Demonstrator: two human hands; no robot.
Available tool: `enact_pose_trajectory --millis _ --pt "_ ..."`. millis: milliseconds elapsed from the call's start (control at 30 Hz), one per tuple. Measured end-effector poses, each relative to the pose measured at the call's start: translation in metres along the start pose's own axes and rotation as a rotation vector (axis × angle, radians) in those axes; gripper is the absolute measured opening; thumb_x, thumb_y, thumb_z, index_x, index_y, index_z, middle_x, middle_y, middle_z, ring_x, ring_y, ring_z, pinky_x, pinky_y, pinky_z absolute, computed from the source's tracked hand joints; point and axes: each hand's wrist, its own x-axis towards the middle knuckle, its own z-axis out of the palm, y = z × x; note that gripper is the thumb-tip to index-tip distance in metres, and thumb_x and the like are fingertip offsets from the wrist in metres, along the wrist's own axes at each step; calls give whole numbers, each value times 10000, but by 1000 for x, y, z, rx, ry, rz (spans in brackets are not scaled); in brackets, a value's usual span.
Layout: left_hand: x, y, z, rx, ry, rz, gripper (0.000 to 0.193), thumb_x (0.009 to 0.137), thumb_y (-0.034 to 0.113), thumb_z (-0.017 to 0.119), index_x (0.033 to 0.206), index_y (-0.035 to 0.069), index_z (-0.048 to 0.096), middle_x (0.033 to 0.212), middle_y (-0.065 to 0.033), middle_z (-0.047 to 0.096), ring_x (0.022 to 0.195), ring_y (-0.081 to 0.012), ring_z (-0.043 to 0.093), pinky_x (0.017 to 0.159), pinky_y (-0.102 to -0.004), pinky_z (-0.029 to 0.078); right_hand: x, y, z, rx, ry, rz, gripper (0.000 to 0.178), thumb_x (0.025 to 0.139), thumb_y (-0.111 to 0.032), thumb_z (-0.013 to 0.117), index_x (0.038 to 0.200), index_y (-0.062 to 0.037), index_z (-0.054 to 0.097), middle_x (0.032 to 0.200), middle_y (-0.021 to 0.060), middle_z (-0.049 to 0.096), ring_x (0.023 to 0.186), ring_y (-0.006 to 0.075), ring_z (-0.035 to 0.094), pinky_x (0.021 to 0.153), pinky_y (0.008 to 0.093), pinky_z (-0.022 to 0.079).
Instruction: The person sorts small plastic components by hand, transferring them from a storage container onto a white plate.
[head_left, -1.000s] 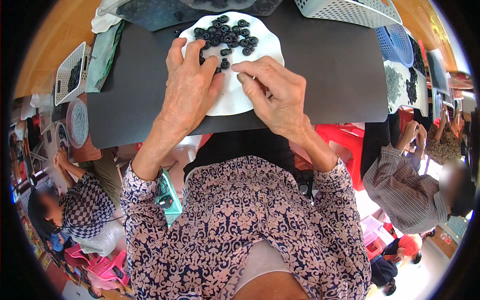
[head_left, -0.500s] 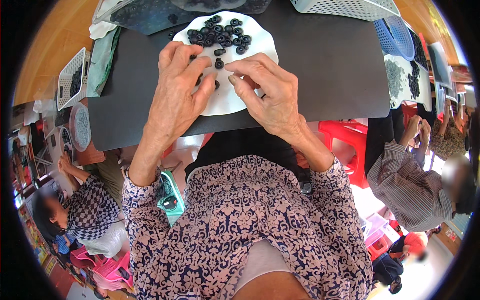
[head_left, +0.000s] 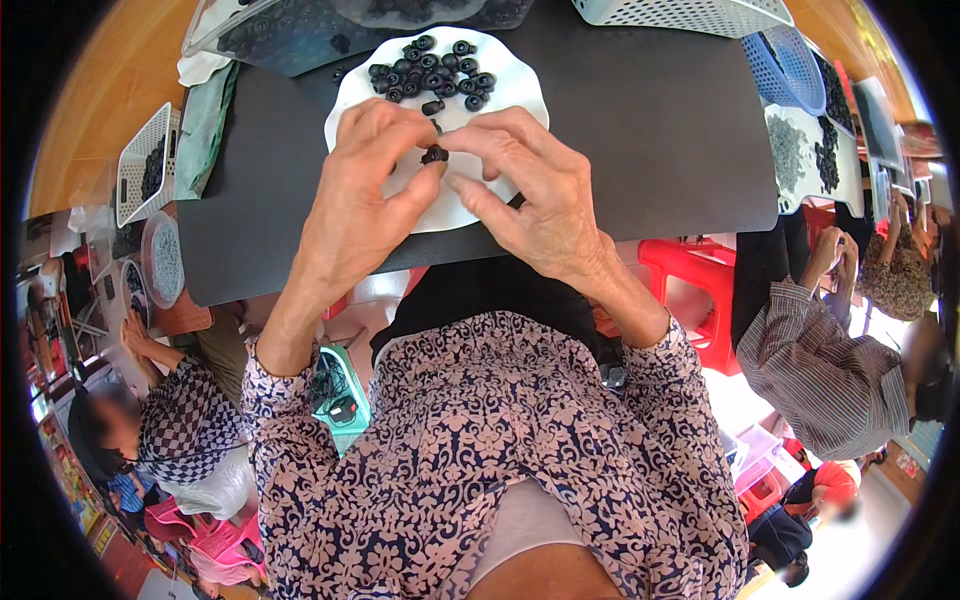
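Over the white scalloped plate (head_left: 533, 95), my left hand (head_left: 365, 185) pinches a small round black part (head_left: 434, 155) between thumb and forefinger. My right hand (head_left: 540, 190) is just beside it, thumb and forefinger apart. Its forefinger tip comes close to the pinched part; whether they touch I cannot tell. More of these small black ring-topped parts (head_left: 431, 77) lie heaped on the far half of the plate. One loose black part (head_left: 432, 107) rests nearer, just beyond my fingertips, with another partly covered by my left fingers.
The plate stands on a dark table (head_left: 660, 140). Beyond it are a clear bin (head_left: 300, 40) of black parts and a white perforated basket (head_left: 680, 15). A blue basket (head_left: 785, 75) stands at right, a white basket (head_left: 148, 165) at left. People sit on both sides.
My left thumb and forefinger have closed on a small black part and lifted it slightly. My right hand stays close by, its fingers still apart.
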Motion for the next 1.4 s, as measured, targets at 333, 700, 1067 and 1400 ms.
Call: enact_pose_trajectory --millis 333,700,1067,1400 --pt "-12 9 19 -1104 85 -533 157 918 156 605 979 21 655 915 36 623 822 -33 508 749 -187 404 2 9 14 -114 59 -173 389 694 0 744 1059 -10 609 910 90 574 776 261 625 645 355 543" --pt "7 -8 11 200 78 -5 212 805 101 650 960 -43 637 921 -146 580 1023 -328 490 892 -394 428 2 16 9 -28 83 -81 222 798 -22 724 1004 -1 646 806 78 612 612 141 575 542 260 475" --pt "14 -20 25 365 20 -7 213 786 63 663 978 -29 645 979 -164 578 1102 -375 470 930 -451 425 4 8 -5 485 131 382 138 855 -23 634 990 0 651 770 -8 602 631 50 516 557 219 430" --pt "4 -11 7 418 16 -13 256 780 81 678 1005 -37 642 1075 -157 546 1137 -377 440 932 -453 428 4 8 -4 348 74 351 135 847 -22 616 972 -15 664 736 -12 601 604 29 468 537 203 393"
